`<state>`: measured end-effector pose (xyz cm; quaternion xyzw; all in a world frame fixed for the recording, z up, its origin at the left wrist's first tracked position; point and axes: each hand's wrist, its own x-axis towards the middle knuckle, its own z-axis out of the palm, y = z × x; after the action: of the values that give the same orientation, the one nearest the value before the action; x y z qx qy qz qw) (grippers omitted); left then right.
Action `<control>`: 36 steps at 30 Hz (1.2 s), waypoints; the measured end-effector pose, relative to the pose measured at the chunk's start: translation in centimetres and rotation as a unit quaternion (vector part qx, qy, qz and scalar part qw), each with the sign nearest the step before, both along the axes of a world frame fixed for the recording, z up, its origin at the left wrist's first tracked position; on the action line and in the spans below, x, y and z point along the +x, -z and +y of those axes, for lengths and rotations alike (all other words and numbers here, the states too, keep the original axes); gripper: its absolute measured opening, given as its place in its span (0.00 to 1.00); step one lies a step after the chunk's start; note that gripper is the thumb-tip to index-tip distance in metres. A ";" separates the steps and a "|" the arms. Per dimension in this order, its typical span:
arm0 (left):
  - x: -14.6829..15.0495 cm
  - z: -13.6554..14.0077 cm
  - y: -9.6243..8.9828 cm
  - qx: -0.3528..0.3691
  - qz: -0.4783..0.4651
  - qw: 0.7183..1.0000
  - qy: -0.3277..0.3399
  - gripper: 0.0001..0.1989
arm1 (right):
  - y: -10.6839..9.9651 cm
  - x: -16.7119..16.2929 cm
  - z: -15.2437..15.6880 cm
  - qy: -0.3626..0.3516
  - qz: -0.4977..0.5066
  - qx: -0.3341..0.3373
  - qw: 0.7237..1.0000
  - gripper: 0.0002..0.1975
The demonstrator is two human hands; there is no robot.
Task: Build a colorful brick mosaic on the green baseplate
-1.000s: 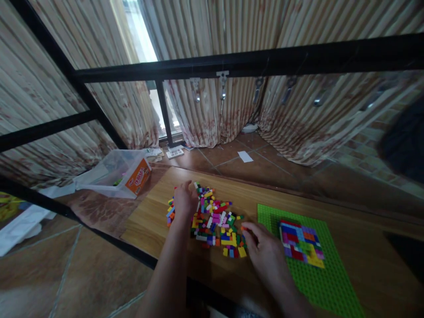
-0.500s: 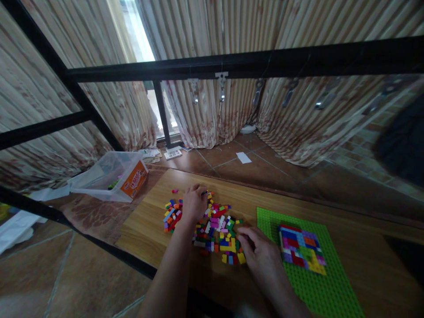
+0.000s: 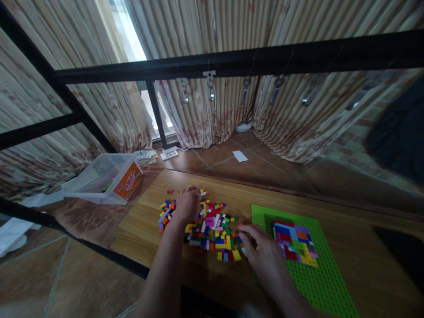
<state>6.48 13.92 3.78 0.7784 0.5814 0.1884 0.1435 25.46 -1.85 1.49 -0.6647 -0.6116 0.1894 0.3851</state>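
Loose toy building bricks (image 3: 210, 221) in many colours lie in a heap on the wooden tabletop (image 3: 149, 198). At the far left part of the heap is my left hand (image 3: 188, 205), its fingers curled down among the bricks; the fingertips are hidden. By the heap's right edge my right hand (image 3: 263, 247) has thumb and fingers drawn together, and what is between them cannot be made out. To its right lies a green studded baseplate (image 3: 331, 269). A flat multicoloured block of joined bricks (image 3: 293, 243) sits on that plate, with yellow pieces at its near corner.
A clear plastic box (image 3: 96, 176) with an orange label stands left of the wooden top. A black metal bar (image 3: 232, 64) with hanging metal clips crosses in front of striped curtains. Papers lie on the tiled floor. At the right is a dark object (image 3: 397, 128).
The whole view has shifted slightly, so things appear a little further left. My left hand remains at the heap and my right hand by its edge, fingers still drawn together.
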 end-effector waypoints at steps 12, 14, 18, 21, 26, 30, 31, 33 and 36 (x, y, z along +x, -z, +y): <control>3.4 -4.3 -2.7 -0.258 -0.402 0.874 0.084 0.15 | -1.0 -0.2 -0.1 0.035 0.057 0.065 0.996 0.11; 4.6 -5.8 -2.9 -0.327 -0.427 0.837 0.098 0.14 | -1.5 -0.3 -0.1 0.058 0.086 0.071 0.992 0.11; 6.1 -7.7 -2.9 -0.385 -0.455 0.793 0.128 0.14 | -2.0 -0.3 -0.1 0.074 0.146 0.073 0.984 0.13; 6.7 -8.3 -2.7 -0.401 -0.474 0.772 0.139 0.16 | -2.0 -0.1 -0.2 0.067 0.184 0.077 0.978 0.12; 7.9 -8.7 -2.1 -0.418 -0.515 0.739 0.117 0.20 | -1.7 0.7 -0.4 0.076 0.188 0.096 0.974 0.11; 8.5 -9.0 -1.6 -0.418 -0.535 0.724 0.118 0.24 | -1.8 1.0 -0.7 0.080 0.151 0.122 0.978 0.10; 8.6 -9.1 -1.6 -0.420 -0.535 0.723 0.120 0.25 | -1.8 1.0 -0.8 0.085 0.144 0.128 0.978 0.10; 8.8 -9.3 -1.5 -0.426 -0.530 0.722 0.123 0.26 | -2.0 0.9 -0.9 0.094 0.134 0.135 0.977 0.09; 8.9 -9.7 -1.4 -0.425 -0.530 0.723 0.124 0.28 | -2.2 0.5 -1.0 0.103 0.142 0.131 0.976 0.08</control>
<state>15.40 4.26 5.22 0.4739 0.3283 0.2840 0.7662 25.96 -2.84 3.69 -0.6347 -0.4980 0.1595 0.5689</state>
